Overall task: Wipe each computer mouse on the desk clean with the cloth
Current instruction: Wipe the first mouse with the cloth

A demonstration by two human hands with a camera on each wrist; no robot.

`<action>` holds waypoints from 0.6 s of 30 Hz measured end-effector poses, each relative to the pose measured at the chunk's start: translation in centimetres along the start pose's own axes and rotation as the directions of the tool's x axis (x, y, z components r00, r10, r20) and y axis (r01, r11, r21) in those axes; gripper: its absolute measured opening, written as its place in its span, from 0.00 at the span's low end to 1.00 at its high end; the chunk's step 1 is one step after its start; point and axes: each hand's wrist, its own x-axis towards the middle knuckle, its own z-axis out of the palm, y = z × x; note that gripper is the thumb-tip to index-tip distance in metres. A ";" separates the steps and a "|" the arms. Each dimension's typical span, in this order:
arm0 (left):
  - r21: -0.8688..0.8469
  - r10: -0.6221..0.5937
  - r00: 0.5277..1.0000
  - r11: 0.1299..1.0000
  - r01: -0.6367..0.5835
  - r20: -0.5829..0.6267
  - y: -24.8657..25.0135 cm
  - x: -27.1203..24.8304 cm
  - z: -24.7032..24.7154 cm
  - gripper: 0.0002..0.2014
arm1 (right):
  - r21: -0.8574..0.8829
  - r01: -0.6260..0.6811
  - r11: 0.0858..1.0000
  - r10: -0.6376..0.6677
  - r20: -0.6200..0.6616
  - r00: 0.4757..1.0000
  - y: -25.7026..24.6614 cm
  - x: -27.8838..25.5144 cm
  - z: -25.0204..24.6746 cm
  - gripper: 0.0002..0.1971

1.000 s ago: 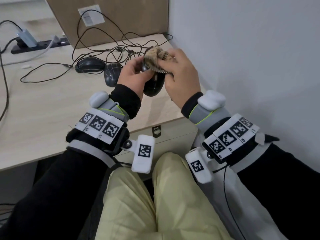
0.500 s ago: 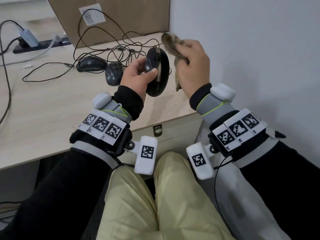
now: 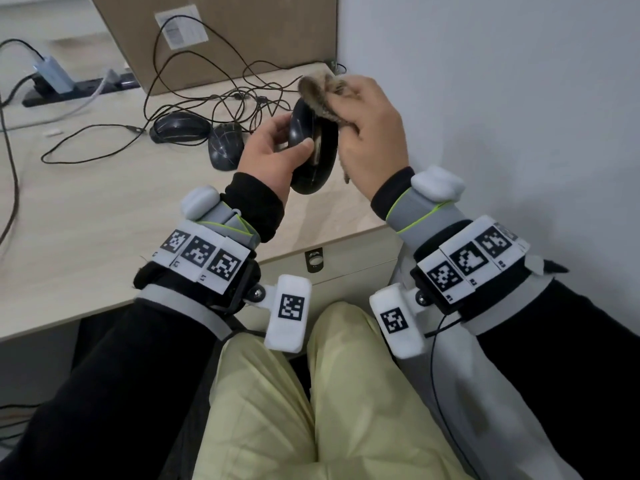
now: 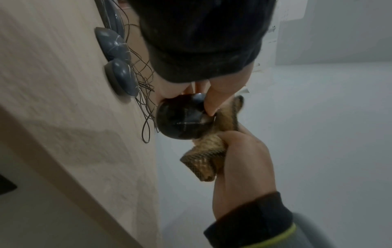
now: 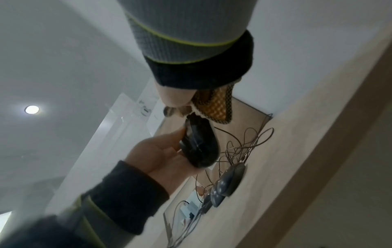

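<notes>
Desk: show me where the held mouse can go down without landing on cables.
Bare desk lies between the near edge and the two resting mice. Crowded: the cable tangle before the cardboard box, behind the held mouse.

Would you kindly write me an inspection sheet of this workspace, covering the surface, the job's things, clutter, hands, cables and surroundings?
Surface: light wood desk, drawer lock on its front edge.
Job's things: black mouse held above the desk; patterned cloth against its top end; two dark mice lying on the desk.
Clutter: cardboard box at the back; power strip with a charger.
Hands: left hand grips the held mouse; right hand holds the bunched cloth.
Cables: black cords tangled behind the mice, one looping left.
Surroundings: plain white wall on the right.
</notes>
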 end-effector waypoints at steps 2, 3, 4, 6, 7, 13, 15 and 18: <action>-0.004 0.008 1.000 1.000 -0.008 -0.008 0.0 -0.1 0.0 0.22 | -0.040 0.025 0.999 -0.021 0.087 0.996 -0.1 0.0 0.2 0.23; -0.008 0.012 1.000 1.000 -0.012 -0.012 0.0 -0.1 -0.1 0.21 | -0.038 0.042 0.998 -0.038 0.100 0.994 0.0 -0.3 0.3 0.21; -0.014 0.011 1.000 1.000 -0.012 -0.016 0.0 -0.1 -0.3 0.21 | -0.029 0.061 0.998 -0.057 0.104 0.993 0.1 -0.8 0.4 0.19; -0.016 0.007 1.000 1.000 -0.008 -0.012 0.0 -0.1 -0.6 0.23 | -0.001 0.047 0.999 -0.047 0.082 0.996 0.3 -1.7 0.3 0.16; -0.007 0.008 1.000 1.000 -0.008 -0.014 -0.1 -0.1 -0.7 0.24 | 0.033 0.002 0.999 -0.004 0.048 0.999 0.4 -1.7 0.3 0.15; 0.027 0.028 1.000 0.999 -0.028 0.005 0.0 -0.4 -0.4 0.24 | 0.009 0.002 1.000 -0.002 0.003 1.000 0.0 0.2 0.4 0.21; 0.005 0.038 0.999 0.999 -0.038 -0.005 0.1 -0.4 -0.5 0.23 | -0.041 0.058 0.997 -0.054 0.087 0.995 0.1 0.1 0.6 0.22; 0.004 0.038 0.999 0.999 -0.038 -0.002 0.0 -0.2 -1.0 0.27 | -0.025 0.124 0.992 -0.121 0.103 0.987 0.4 -1.2 0.8 0.17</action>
